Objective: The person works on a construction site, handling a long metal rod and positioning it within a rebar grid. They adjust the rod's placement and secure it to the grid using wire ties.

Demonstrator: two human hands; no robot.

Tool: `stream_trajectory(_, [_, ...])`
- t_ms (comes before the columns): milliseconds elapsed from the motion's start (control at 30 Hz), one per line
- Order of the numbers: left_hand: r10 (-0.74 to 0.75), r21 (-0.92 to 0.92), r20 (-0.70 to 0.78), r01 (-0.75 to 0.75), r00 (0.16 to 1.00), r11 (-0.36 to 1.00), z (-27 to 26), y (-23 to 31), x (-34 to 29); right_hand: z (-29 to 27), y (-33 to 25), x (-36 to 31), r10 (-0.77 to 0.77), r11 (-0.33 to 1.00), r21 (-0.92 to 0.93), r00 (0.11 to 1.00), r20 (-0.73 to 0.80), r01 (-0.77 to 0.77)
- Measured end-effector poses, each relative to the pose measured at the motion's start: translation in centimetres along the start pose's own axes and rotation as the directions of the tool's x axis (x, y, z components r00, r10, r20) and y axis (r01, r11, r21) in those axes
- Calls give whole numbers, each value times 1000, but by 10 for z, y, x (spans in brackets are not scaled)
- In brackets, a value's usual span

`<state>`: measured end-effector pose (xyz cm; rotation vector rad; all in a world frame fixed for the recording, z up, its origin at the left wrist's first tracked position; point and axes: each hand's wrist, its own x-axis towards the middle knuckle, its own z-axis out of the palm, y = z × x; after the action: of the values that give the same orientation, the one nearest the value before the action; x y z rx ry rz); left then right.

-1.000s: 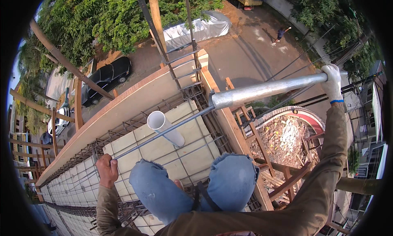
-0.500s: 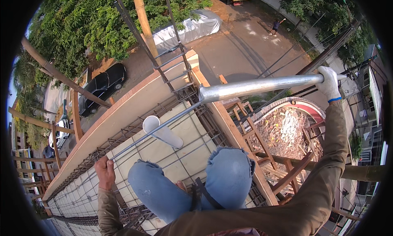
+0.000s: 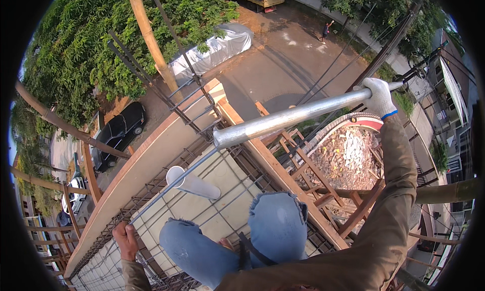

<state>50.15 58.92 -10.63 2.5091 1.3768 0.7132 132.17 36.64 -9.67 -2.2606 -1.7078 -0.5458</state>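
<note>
My bare left hand (image 3: 126,240) is closed round the near end of a thin steel rod (image 3: 151,204). The rod slants up to the right, and its far end meets the open mouth of a silver metal pipe (image 3: 293,118); how deep it goes in is hidden. My right hand (image 3: 378,96), in a white knit glove with a blue cuff edge, grips that pipe near its far end, arm stretched out. Beneath the rod, a short white plastic tube (image 3: 199,186) stands up from the rebar mesh (image 3: 237,202), which lies over cream sheeting (image 3: 220,167). My knees are bent above the mesh.
Wooden formwork boards (image 3: 273,160) edge the mesh on the right, and a curved panel (image 3: 146,165) on the left. Upright rebars (image 3: 177,36) and a bamboo pole (image 3: 146,33) rise ahead. Far below lie a street, a black car (image 3: 118,132), a rubble heap (image 3: 348,152) and a distant person (image 3: 325,32).
My view has turned slightly, so the scene sits further left and tilted. Both hands keep their holds, and rod and pipe stay together in nearly the same place over the formwork.
</note>
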Motion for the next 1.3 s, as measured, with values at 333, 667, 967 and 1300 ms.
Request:
stream_trajectory(333, [-17,-21,-18,17,1000,1000,-16,-23,14,-33,-8,-15,-134,987,69,982,-135,144])
stream_trajectory(667, [7,46,-21,-6,1000,999,-26,-10,38,-40,-10,-18,-191,981,26,977,-90,194])
stream_trajectory(967, [-15,17,-89,17,996,1000,-41,-14,49,-12,-17,-6,-136,985,92,988,-75,143])
stream_trajectory(1300, [-21,65,-152,31,988,997,-65,-9,60,7,-38,1,-54,984,163,991,-123,74])
